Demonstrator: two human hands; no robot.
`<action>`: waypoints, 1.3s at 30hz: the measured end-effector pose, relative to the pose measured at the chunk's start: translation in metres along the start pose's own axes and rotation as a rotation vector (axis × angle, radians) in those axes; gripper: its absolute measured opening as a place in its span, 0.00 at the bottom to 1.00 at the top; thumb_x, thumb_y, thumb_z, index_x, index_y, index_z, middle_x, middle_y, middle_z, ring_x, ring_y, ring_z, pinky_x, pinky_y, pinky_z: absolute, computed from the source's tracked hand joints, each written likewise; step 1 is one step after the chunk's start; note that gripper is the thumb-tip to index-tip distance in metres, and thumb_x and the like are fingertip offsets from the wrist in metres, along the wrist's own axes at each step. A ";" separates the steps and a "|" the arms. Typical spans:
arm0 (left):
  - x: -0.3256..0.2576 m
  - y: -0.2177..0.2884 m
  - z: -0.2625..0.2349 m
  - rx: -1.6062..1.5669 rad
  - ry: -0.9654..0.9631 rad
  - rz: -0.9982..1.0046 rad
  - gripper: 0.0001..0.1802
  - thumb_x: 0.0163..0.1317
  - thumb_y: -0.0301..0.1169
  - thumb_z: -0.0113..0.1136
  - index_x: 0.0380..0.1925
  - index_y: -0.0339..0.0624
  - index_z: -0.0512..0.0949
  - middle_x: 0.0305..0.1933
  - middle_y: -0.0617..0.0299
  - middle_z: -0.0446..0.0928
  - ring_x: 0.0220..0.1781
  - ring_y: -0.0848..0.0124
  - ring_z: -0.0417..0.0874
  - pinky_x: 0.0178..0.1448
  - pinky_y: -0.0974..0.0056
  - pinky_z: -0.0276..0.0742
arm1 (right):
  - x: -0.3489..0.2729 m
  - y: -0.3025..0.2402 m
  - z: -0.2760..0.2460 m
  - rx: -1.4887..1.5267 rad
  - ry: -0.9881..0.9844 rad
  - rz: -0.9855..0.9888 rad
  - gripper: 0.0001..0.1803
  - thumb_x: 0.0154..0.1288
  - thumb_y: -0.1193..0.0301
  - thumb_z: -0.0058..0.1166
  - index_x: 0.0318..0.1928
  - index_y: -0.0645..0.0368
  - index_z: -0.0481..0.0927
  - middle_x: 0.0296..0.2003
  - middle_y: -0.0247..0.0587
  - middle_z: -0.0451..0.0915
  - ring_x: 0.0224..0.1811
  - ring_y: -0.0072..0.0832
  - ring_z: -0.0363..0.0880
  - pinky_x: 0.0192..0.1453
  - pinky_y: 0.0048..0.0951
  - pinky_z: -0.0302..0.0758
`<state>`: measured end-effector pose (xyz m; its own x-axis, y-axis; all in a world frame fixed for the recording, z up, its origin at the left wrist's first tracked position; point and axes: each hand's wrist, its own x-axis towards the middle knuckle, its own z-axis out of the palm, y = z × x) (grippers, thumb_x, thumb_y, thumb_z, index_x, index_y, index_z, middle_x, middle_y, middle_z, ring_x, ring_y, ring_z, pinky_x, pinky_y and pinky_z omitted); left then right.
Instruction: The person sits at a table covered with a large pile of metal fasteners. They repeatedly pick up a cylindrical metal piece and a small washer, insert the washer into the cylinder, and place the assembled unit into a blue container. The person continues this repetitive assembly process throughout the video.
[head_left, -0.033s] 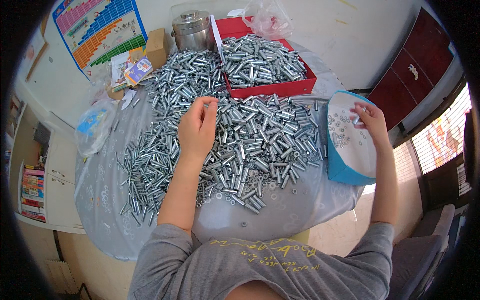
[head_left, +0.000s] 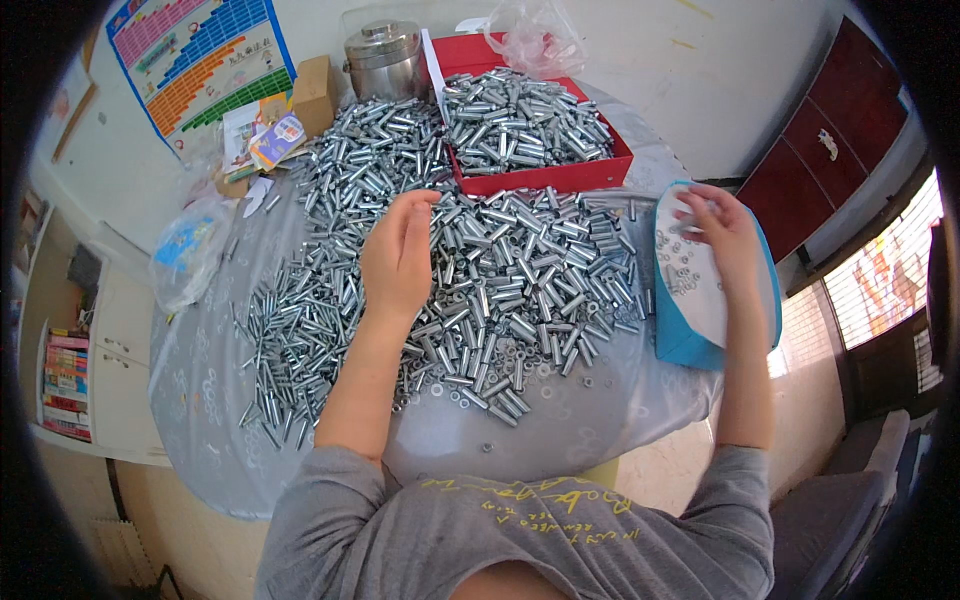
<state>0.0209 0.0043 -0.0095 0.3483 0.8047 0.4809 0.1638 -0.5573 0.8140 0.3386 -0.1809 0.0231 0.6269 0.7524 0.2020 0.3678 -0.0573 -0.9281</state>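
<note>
My left hand (head_left: 396,262) is raised over the heap of silvery metal sleeves (head_left: 520,265), its fingers curled together; whatever they hold, if anything, is hidden. At the right, my right hand (head_left: 726,232) hangs above a blue box with a white inside (head_left: 692,346). Its fingers are bent and apart, and I see nothing between them. Small metal nuts (head_left: 682,270) lie scattered inside that box, left of the hand. More loose nuts and washers (head_left: 541,372) lie at the near edge of the heap.
A red box (head_left: 560,180) full of metal sleeves stands at the back, with a clear plastic bag (head_left: 540,40) on its rim. Beside it are a steel pot (head_left: 385,65) and a cardboard box (head_left: 314,98). Another plastic bag (head_left: 195,255) lies on the left.
My right hand has shifted left and slightly up above the blue box. A shiny bit seen at its fingers before no longer shows. My left hand has hardly moved.
</note>
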 end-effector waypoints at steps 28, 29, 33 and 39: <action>-0.013 0.039 -0.020 0.211 0.200 0.304 0.45 0.51 0.71 0.29 0.35 0.38 0.74 0.24 0.59 0.74 0.22 0.63 0.77 0.24 0.65 0.69 | -0.057 -0.089 0.255 1.112 -0.294 -0.413 0.10 0.63 0.71 0.51 0.41 0.61 0.66 0.51 0.58 0.71 0.49 0.24 0.73 0.48 0.21 0.71; -0.014 0.039 -0.022 0.244 0.221 0.298 0.41 0.53 0.69 0.31 0.28 0.41 0.74 0.20 0.60 0.75 0.21 0.60 0.77 0.24 0.63 0.69 | -0.058 -0.089 0.255 1.093 -0.298 -0.424 0.11 0.63 0.71 0.52 0.41 0.61 0.66 0.52 0.58 0.71 0.52 0.27 0.71 0.51 0.23 0.70; -0.013 0.041 -0.022 0.166 0.187 0.302 0.40 0.54 0.69 0.32 0.22 0.40 0.72 0.18 0.58 0.71 0.19 0.59 0.74 0.22 0.61 0.65 | -0.057 -0.088 0.256 1.079 -0.329 -0.460 0.11 0.62 0.72 0.52 0.41 0.61 0.67 0.51 0.58 0.72 0.56 0.33 0.70 0.57 0.28 0.66; -0.010 0.033 -0.028 0.168 0.171 0.321 0.37 0.56 0.66 0.34 0.15 0.39 0.67 0.15 0.58 0.62 0.17 0.58 0.68 0.20 0.60 0.58 | -0.045 -0.087 0.239 0.598 -0.241 -0.623 0.11 0.62 0.69 0.51 0.38 0.63 0.69 0.43 0.51 0.76 0.47 0.32 0.76 0.50 0.32 0.69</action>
<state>-0.0031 -0.0162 0.0218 0.2497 0.5986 0.7612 0.2251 -0.8004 0.5556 0.1142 -0.0527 0.0196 0.2469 0.6540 0.7150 0.1313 0.7085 -0.6934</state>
